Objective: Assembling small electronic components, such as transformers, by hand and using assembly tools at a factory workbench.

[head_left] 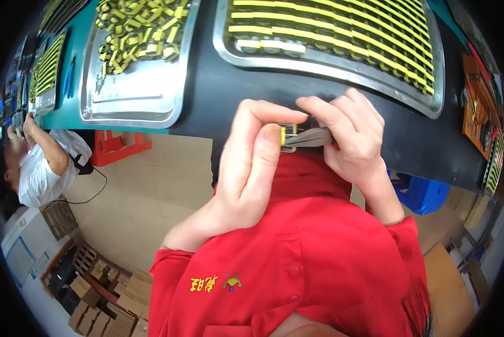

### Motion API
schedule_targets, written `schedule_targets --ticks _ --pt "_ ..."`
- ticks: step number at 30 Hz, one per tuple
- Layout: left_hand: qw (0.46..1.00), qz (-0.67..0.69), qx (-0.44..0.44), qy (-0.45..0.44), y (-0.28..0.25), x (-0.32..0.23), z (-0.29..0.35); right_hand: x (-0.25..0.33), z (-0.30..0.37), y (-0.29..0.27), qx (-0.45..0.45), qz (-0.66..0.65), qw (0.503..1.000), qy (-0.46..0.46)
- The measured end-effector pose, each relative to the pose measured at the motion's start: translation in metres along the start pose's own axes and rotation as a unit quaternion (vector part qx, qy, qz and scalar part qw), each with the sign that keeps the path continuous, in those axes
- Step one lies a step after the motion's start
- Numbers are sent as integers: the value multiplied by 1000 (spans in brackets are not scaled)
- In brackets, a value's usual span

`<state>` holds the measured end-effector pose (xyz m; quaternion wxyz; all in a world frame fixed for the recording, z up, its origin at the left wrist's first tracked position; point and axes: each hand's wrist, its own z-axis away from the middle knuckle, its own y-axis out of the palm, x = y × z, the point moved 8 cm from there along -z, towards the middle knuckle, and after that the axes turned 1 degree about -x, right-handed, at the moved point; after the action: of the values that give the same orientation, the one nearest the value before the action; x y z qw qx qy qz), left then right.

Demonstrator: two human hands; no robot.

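Note:
My left hand (246, 154) pinches a small yellow-and-black component (288, 136) between thumb and forefinger, just above my lap at the table's near edge. Thin metal wires or pins seem to show on its side. In my right hand (356, 132) is a pair of grey pliers (309, 137), the jaws pointing left and meeting the component. The handles are mostly hidden in my fingers. Ahead lies a metal tray (319, 66) with neat rows of similar yellow-and-black components (330, 36). A few pieces in its front-left row have paler sides.
Left of that, another metal tray (131, 115) holds a loose heap of such components (142, 31). Brown items (476, 106) lie at the table's right end. A red stool (117, 149) and a blue stool (423, 194) stand below. A co-worker (49, 163) in white sits far left.

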<state>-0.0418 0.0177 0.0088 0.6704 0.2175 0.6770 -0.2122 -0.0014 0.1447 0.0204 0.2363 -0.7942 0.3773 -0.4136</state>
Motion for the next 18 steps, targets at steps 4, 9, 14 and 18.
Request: schedule_targets --ticks 4,9,14,18 --pt "995 89 -24 -46 -9 22 0 -9 2 2 47 -48 994 82" --pt "982 176 -10 -74 -19 32 -2 -11 16 18 122 -308 913 239" --pt "967 248 -15 -63 -24 40 -5 -1 15 47 96 -545 757 348" --pt "970 238 14 -58 -27 35 -7 0 11 67 70 -694 631 341"
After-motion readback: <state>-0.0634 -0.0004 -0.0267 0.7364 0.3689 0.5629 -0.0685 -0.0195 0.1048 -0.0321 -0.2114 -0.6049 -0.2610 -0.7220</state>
